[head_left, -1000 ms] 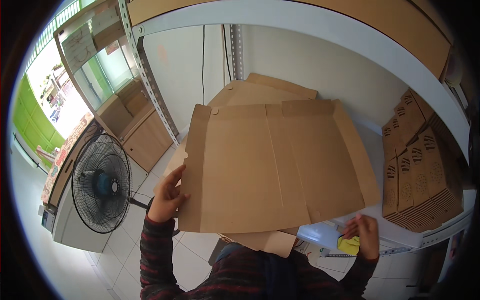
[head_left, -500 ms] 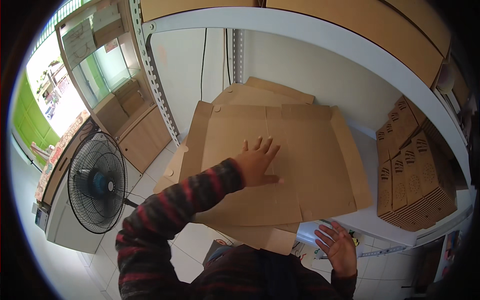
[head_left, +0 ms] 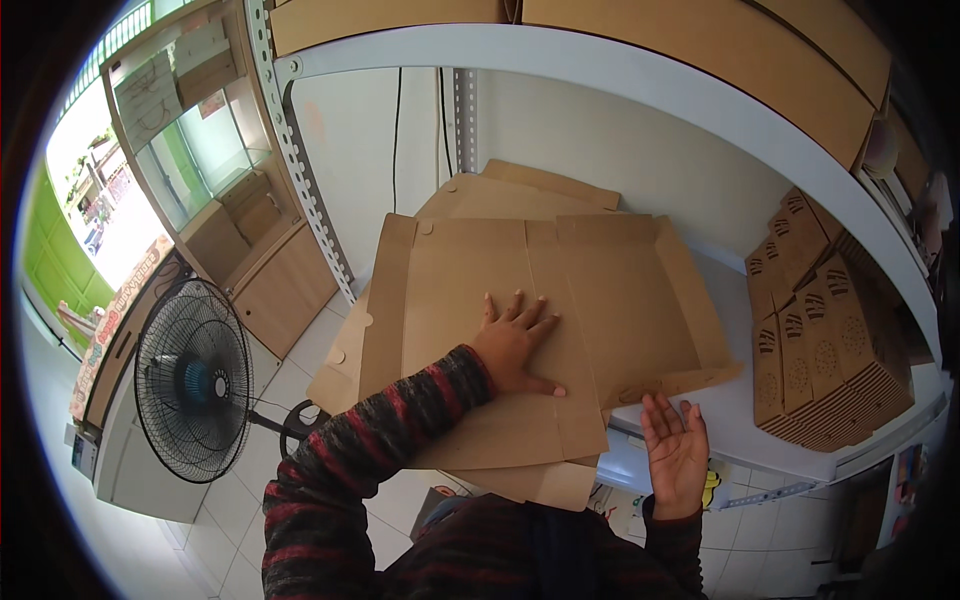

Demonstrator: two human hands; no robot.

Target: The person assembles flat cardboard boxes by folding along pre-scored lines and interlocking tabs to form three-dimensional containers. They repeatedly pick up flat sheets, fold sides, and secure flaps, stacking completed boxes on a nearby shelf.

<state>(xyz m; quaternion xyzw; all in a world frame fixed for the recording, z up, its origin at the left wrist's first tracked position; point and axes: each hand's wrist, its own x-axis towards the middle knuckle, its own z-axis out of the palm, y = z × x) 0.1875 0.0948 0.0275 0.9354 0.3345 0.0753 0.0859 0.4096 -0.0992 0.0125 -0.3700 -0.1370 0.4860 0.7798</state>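
Observation:
A large flattened cardboard box (head_left: pixel 465 260) with crease lines lies on the shelf in front of me. My left hand (head_left: pixel 518 345) rests on its middle, palm down and fingers spread. My right hand (head_left: pixel 678 452) is palm up by the sheet's near right edge, its fingers stretched and touching or close to the raised near right flap (head_left: pixel 680 384). Right and near flaps stand bent upward. More flat cardboard (head_left: pixel 560 485) shows underneath, at the near edge and at the back.
Stacked folded brown boxes (head_left: pixel 830 350) stand at the right of the white shelf (head_left: pixel 735 300). A black fan (head_left: pixel 195 380) is on the left, before a wooden cabinet (head_left: pixel 275 285). A grey shelf beam (head_left: pixel 600 62) crosses overhead, with cardboard boxes (head_left: pixel 690 50) above it.
My right hand has moved up to the near right edge, and the flap there has folded upward. My left hand stays on the cardboard.

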